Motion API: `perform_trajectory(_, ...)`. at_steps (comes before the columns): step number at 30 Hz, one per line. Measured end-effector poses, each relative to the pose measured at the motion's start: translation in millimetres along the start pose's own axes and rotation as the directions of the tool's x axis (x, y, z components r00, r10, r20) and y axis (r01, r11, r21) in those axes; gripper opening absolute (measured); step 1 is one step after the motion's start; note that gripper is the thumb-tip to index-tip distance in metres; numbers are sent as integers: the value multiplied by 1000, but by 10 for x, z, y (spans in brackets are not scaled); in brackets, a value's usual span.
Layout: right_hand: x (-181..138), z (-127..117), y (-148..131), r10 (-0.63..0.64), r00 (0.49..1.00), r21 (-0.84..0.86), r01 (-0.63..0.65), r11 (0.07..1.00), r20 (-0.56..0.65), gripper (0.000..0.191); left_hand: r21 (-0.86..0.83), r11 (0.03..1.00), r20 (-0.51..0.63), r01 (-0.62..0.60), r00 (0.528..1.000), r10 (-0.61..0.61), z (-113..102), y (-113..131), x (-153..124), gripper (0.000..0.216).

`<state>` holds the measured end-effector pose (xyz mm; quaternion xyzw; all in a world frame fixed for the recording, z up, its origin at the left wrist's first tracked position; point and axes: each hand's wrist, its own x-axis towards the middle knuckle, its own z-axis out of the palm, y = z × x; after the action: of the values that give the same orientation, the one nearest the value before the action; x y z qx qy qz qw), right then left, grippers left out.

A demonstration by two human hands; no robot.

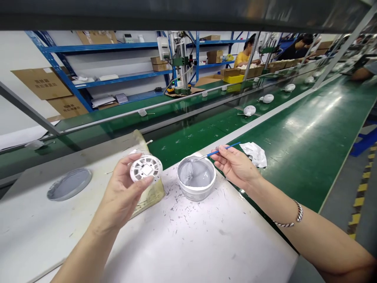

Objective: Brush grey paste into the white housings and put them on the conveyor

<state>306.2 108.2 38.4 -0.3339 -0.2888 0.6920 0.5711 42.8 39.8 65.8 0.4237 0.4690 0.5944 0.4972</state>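
Note:
My left hand grips a round white plastic housing by its rim, its slotted face with a pale square in the middle turned towards me. Between the fingers and thumb of my right hand is a thin blue-handled brush or spatula; its kind is unclear. The tool's metal end reaches into a white tub of grey paste, touching a lump near the left inner wall. The tub stands on the white board, to the right of the housing.
A grey-smeared lid lies at left. Crumpled white tissue rests on the green bench beyond my right hand. Round white parts sit along the green conveyor. Grey flecks surround the tub. Across the line are blue shelves, a machine and seated people.

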Motion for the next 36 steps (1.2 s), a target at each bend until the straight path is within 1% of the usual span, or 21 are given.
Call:
perform_trajectory(4, 18, -3, 14, 19, 999, 40, -17, 999, -46, 27, 70, 997, 92, -15, 996, 8, 63, -39, -105, 47)
perform_trajectory(7, 30, -14, 13, 18, 998, 58, -14, 998, -62, 27, 102, 995, 125, 4, 992, -17, 112, -28, -163, 44)
perform_trajectory(10, 37, -23, 5, 5, 998, 56, -2, 998, -68, 26, 128, 992, 127, 14, 991, -30, 166, -17, -218, 43)
perform_trajectory(13, 43, -36, -1, -2, 998, 52, 5, 999, -61, 24, 157, 987, 95, 36, 994, -51, 219, -19, -259, 39)
perform_trajectory(17, 50, -56, -3, -3, 999, 62, 5, 998, -36, 25, 102, 986, 93, 132, 986, -141, 239, -34, -269, 27)
perform_trajectory(19, 45, -56, -2, -2, 1000, 65, 4, 998, -29, 28, 75, 977, 83, 201, 975, -207, 226, -41, -259, 30)
perform_trajectory(21, 27, -39, -4, 2, 1000, 68, -1, 998, -23, 30, 79, 964, 45, 255, 965, -259, 211, -45, -247, 32)
perform_trajectory(24, -24, 31, -22, 4, 1000, 77, -4, 997, -5, 29, 103, 945, 2, 310, 950, -312, 206, -49, -241, 35)
perform_trajectory(27, -102, 164, -70, 8, 999, 85, -11, 996, 40, 24, 133, 928, -4, 348, 937, -350, 230, -49, -257, 38)
perform_trajectory(32, -279, 453, -139, 34, 983, 95, -52, 994, 178, 24, 150, 917, 49, 369, 924, -379, 298, -37, -327, 41)
perform_trajectory(36, -397, 602, -88, 90, 968, 54, -106, 993, 236, 24, 85, 922, 84, 378, 919, -385, 317, -45, -369, 36)
